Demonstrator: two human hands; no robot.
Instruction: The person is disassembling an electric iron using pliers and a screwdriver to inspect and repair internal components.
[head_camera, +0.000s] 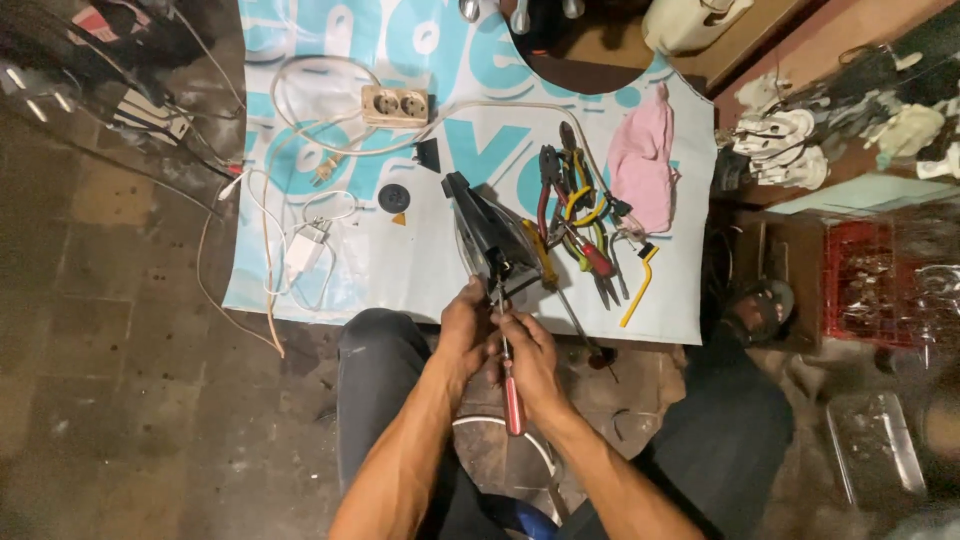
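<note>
A black clothes iron lies on a white and blue printed sheet, its rear end towards me. My left hand grips that rear end. My right hand holds a screwdriver with a red handle, its shaft pointing up into the iron's back. The two hands touch each other just below the iron.
Several pliers and cutters lie right of the iron, beside a pink cloth. A beige double socket with white cable, a white charger and small black parts lie left. A red crate stands at right.
</note>
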